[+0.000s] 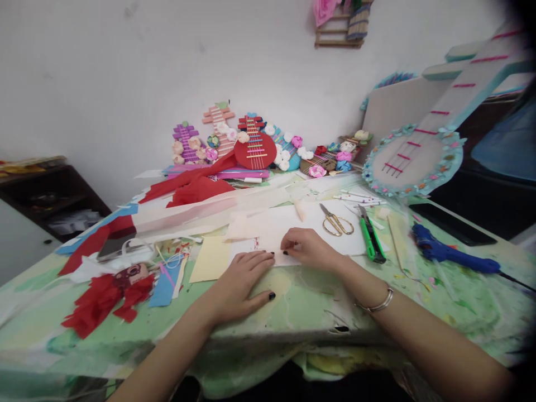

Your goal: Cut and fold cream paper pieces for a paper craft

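Pale pink thin paper (268, 242) lies over a white sheet (288, 216) in front of me. My left hand (247, 279) rests flat on the near left part of it, fingers stretched out and thumb apart. At the right end of the pink paper, my right hand (309, 249) has its fingers curled in, with the tips closed on the paper's edge. Gold-handled scissors (336, 220) lie just beyond the right hand. A green utility knife (371, 235) is to their right. Beside the left hand sits a pale yellow sheet (210, 258).
A blue glue gun (452, 251) and a black phone (452, 223) lie at the right. Red crepe paper (201, 191) and small decorated paper lutes (255, 149) fill the back. A large lute model (412, 159) leans at the right. Red paper scraps (98, 301) lie at the left.
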A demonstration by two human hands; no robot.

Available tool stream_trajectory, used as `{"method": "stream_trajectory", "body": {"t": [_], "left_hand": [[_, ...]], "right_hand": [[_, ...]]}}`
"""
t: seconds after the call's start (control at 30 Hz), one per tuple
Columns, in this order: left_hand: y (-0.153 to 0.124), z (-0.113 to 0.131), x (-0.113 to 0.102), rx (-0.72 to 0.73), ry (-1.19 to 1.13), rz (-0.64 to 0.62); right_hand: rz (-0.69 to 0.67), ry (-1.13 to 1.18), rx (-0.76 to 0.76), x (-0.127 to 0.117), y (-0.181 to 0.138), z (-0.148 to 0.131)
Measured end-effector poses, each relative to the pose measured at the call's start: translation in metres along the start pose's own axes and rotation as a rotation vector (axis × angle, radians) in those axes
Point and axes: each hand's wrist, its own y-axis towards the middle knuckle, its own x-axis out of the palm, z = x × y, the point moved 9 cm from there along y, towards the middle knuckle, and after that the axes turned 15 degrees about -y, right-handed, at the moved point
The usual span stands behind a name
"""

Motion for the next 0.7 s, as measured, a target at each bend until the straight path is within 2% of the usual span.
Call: {"method": "stream_trajectory", "body": {"t": [0.1,0.27,0.5,0.7], "left_hand": [[0.001,0.0,0.0,-0.008,0.021,-0.001],[0.0,0.002,0.001,-0.01,0.032,0.002],[0.001,-0.001,0.005,-0.01,0.108,-0.039],[0.007,0.001,-0.006,0.052,0.176,-0.057]], "right_hand": [[-0.003,-0.056,-0.126,0.0,-0.011,-0.026],[-0.004,-0.305,-0.164,0.008,-0.032,-0.051],[0.003,-0.411,-0.19,0.012,-0.04,-0.052],[0.031,-0.424,-0.209,0.014,-0.042,-0.052]]}}
